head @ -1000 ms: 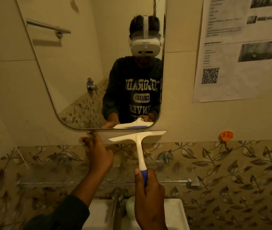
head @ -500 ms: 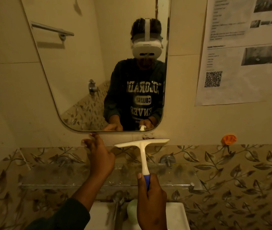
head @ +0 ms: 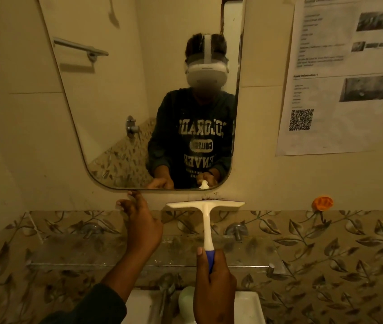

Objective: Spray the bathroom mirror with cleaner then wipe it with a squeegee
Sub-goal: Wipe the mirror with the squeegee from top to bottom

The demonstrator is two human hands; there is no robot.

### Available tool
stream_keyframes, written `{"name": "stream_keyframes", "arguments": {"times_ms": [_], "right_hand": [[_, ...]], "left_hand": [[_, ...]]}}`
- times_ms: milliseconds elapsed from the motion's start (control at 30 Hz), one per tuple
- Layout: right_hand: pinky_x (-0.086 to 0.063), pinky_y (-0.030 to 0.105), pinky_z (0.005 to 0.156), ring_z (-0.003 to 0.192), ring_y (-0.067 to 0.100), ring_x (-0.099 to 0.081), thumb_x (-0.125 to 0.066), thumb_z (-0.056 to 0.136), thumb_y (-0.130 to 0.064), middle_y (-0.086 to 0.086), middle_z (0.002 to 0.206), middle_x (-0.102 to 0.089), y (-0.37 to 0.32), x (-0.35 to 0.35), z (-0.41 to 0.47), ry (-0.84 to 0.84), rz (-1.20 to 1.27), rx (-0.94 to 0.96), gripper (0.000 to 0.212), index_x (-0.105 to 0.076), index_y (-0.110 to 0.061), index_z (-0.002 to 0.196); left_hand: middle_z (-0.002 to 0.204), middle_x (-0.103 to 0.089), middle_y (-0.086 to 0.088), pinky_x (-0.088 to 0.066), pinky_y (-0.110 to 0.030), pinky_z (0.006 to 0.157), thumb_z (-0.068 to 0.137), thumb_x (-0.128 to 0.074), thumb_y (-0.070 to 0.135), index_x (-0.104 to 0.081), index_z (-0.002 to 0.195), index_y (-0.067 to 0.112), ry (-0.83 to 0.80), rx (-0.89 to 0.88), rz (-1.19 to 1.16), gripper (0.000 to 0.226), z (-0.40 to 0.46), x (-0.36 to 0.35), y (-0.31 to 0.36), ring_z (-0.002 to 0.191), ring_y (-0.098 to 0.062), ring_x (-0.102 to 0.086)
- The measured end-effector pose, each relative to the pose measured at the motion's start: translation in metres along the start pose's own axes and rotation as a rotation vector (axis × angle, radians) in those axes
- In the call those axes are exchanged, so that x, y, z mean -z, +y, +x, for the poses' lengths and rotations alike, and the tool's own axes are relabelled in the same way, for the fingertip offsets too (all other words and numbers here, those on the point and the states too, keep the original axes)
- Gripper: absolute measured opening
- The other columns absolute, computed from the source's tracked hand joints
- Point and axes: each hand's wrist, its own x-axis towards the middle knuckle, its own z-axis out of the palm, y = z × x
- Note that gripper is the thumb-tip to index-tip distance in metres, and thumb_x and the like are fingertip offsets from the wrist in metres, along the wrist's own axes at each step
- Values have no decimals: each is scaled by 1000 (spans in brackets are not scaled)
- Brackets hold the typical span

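The mirror (head: 115, 94) hangs on the cream wall and reflects a person in a dark sweatshirt. My right hand (head: 214, 286) grips the blue handle of a white squeegee (head: 205, 206). Its blade lies level against the wall just below the mirror's bottom edge, off the glass. My left hand (head: 141, 220) has its fingers apart, and the fingertips touch the mirror's lower rim. No spray bottle is in view.
A glass shelf (head: 73, 253) runs along the leaf-patterned tiles below my hands. Under it are a tap (head: 166, 291), a white basin (head: 249, 305) and a pale green soap (head: 186, 300). Printed sheets (head: 340, 90) are taped at the right, above an orange hook (head: 323, 203).
The squeegee has slid down from the mirror's bottom edge onto the wall below. My left hand has stayed at the rim.
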Motion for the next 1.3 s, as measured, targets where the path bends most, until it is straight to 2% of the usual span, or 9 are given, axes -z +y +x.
{"name": "stream_keyframes", "arguments": {"times_ms": [167,367,600,700,833,933,1033,1167,1300], "right_hand": [[-46,13,49,49,5,-53,-49,79,-53,-3,59,-54,-12,-1,3,83,41,70,31,-53,-22,81],[-46,13,51,55,9,-58,-57,89,-41,-1,63,-57,0,-1,1,37,-18,9,19,-55,-22,87],[-42,12,56,58,11,-59,-68,86,-33,0,60,-57,-5,-2,0,88,-39,11,22,-50,-28,75],[-47,18,53,55,11,-59,-68,85,-37,2,56,-55,-25,-4,3,107,-54,119,24,-50,-29,71],[-47,29,47,51,11,-55,-45,81,-66,-1,68,-57,-84,-5,15,72,42,345,38,-49,-28,77],[-42,29,39,45,10,-49,-47,92,-55,-5,64,-56,-144,-3,33,28,138,524,25,-48,-32,82],[-49,31,41,51,16,-55,-49,96,-46,0,69,-57,-194,-6,57,44,137,649,17,-50,-31,88],[-55,31,48,59,18,-59,-48,97,-45,0,70,-57,-208,-11,76,44,59,624,14,-49,-33,90],[-48,30,43,49,13,-51,-46,93,-52,0,66,-56,-152,-15,58,31,94,490,18,-48,-39,80]], "left_hand": [[162,5,-28,-40,-53,110,92,-63,7,4,158,12,-6,2,53,94,1,0,0,150,-44,-12],[162,9,-30,-40,-48,109,91,-62,5,5,158,10,-10,-11,61,95,1,3,0,151,-43,-6],[163,3,-28,-45,-46,104,92,-67,19,7,158,13,-28,-29,124,99,-1,7,-4,149,-45,-15],[164,-1,-25,-40,-49,109,91,-67,24,9,158,15,-57,-11,137,102,-1,9,-4,150,-44,-15],[161,-6,-29,-43,-51,107,91,-66,22,5,158,12,-84,-22,158,98,-2,13,0,146,-47,-23],[161,-6,-29,-45,-46,105,89,-70,26,5,157,9,-127,-12,211,103,-1,19,3,145,-45,-27],[160,-7,-30,-45,-39,103,93,-65,35,9,156,5,-176,-15,289,102,0,26,6,142,-41,-35],[155,-27,-30,-49,-42,100,95,-61,27,-8,157,5,-192,-28,254,84,3,36,9,133,-40,-48],[158,-25,-26,-48,-37,100,95,-60,25,-1,159,10,-220,-19,313,88,7,44,7,132,-34,-50]]}}
